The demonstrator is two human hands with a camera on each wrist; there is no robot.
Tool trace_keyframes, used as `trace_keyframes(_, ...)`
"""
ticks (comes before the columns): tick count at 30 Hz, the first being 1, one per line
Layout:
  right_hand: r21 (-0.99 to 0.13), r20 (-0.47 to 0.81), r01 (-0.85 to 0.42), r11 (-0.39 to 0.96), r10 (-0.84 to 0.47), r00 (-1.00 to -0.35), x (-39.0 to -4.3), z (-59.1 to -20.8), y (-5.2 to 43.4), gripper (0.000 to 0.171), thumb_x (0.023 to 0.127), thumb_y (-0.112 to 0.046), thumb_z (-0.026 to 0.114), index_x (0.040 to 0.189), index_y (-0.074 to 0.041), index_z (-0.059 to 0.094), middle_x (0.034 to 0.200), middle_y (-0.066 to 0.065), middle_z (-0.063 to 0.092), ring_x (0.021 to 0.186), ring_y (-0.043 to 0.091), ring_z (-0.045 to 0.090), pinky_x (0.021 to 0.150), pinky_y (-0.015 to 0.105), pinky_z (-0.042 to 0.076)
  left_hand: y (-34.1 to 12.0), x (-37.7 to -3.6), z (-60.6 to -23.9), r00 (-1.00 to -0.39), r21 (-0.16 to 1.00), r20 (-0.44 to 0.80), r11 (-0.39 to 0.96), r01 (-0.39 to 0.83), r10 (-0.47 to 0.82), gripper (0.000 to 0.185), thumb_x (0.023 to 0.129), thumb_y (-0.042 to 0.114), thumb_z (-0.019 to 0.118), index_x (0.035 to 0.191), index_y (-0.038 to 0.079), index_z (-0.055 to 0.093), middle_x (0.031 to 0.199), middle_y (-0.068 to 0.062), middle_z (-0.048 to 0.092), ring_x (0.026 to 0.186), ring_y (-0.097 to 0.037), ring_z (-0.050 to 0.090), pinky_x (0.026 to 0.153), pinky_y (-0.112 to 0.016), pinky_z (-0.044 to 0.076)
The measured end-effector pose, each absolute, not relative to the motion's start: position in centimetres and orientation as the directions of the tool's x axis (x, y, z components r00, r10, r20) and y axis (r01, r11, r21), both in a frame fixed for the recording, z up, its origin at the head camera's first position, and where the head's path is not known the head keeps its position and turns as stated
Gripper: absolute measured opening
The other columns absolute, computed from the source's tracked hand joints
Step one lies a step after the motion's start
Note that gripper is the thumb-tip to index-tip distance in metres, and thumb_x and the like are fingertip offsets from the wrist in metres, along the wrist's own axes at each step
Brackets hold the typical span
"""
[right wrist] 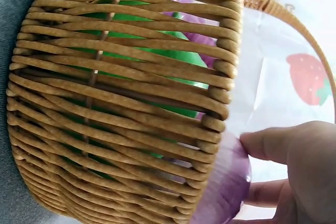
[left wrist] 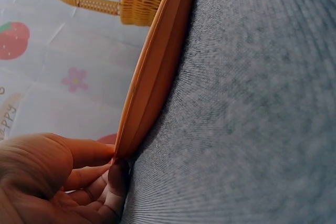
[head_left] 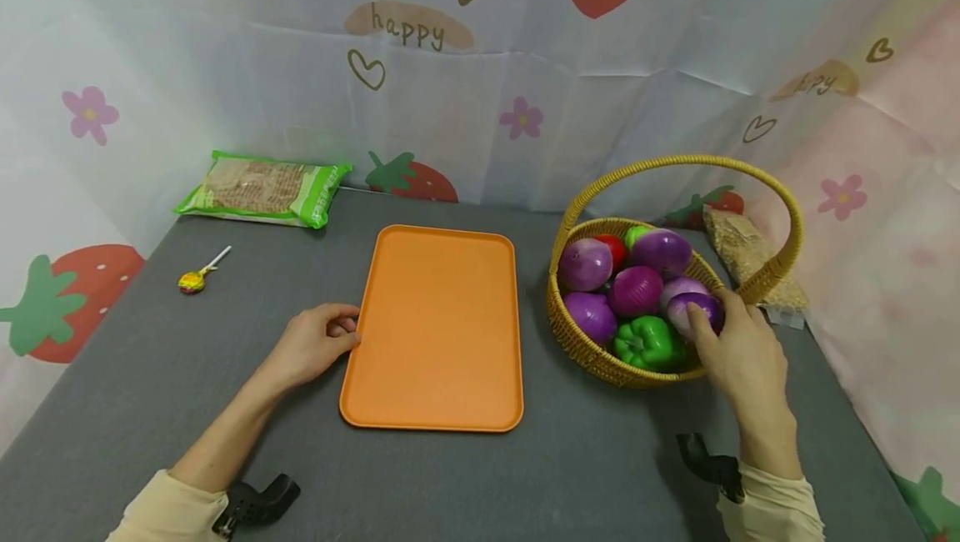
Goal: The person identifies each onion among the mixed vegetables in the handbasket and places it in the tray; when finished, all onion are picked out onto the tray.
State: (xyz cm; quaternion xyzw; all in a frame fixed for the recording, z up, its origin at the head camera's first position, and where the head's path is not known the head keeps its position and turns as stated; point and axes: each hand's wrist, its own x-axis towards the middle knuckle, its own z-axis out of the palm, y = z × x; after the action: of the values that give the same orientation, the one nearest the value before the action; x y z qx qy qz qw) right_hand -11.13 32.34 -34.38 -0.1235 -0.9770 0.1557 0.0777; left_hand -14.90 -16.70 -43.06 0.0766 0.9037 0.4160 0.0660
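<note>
While my right hand (head_left: 738, 350) curls its grip round a purple onion (head_left: 696, 311) at the near right rim of the wicker basket (head_left: 600, 358), my left hand (head_left: 315, 344) rests on the grey desk (head_left: 150, 375), fingers loosely bent and touching the left edge of the orange tray (head_left: 438, 329), holding nothing. That cloth-covered desk is walled in by white sheeting printed with strawberries, flowers, hearts and "happy". From the head view I count five purple onions showing in the basket, one green pepper (head_left: 645, 342), something red and a bit of lighter green behind. One tray lies just left of the basket. Farther out are one lollipop (head_left: 193, 279), one green packet (head_left: 262, 188) at the back left, and one clear bag (head_left: 746, 254) behind the basket. Only the right wrist view shows the basket's weave close up, green visible through the gaps; only the left wrist view shows my fingertips (left wrist: 116, 174) meeting the tray's rim (left wrist: 152, 77).
</note>
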Motion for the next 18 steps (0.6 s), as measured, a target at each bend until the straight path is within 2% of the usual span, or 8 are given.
trace_keyframes(7, -0.354, 0.069, 0.180, 0.918, 0.217, -0.974, -10.98, -33.97, 32.61, 0.077, 0.097, -0.052, 0.046, 0.147, 0.005, 0.035, 0.134, 0.039, 0.040, 0.113, 0.057, 0.046, 0.085, 0.069, 0.039, -16.85, -14.95, -43.16, -0.981, 0.776, -0.075, 0.628, 0.056, 0.180, 0.041, 0.092, 0.014, 0.063, 0.128, -0.005, 0.059, 0.105, -0.016, 0.066, 0.089, -0.019, 0.062, 0.074, -0.027, 0.048)
trace_keyframes(12, -0.346, 0.033, 0.191, 0.918, 0.216, -0.976, -10.95, -33.83, 32.75, 0.081, 0.096, -0.054, 0.046, 0.145, 0.009, 0.035, 0.130, 0.038, 0.043, 0.111, 0.056, 0.047, 0.084, 0.066, 0.040, -16.84, -15.02, -43.17, -0.980, 0.778, -0.082, 0.627, 0.051, 0.182, 0.042, 0.093, 0.015, 0.063, 0.128, -0.006, 0.058, 0.105, -0.016, 0.066, 0.089, -0.019, 0.062, 0.075, -0.027, 0.048)
trace_keyframes(18, -0.350, -0.004, 0.217, 0.911, 0.230, -0.973, -10.77, -33.76, 32.87, 0.085, 0.093, -0.058, 0.050, 0.146, 0.007, 0.032, 0.133, 0.036, 0.049, 0.110, 0.052, 0.053, 0.078, 0.059, 0.044, -16.78, -14.97, -43.15, -0.981, 0.776, -0.067, 0.627, 0.064, 0.184, 0.041, 0.092, 0.014, 0.063, 0.128, -0.006, 0.059, 0.104, -0.016, 0.067, 0.090, -0.019, 0.063, 0.075, -0.028, 0.048)
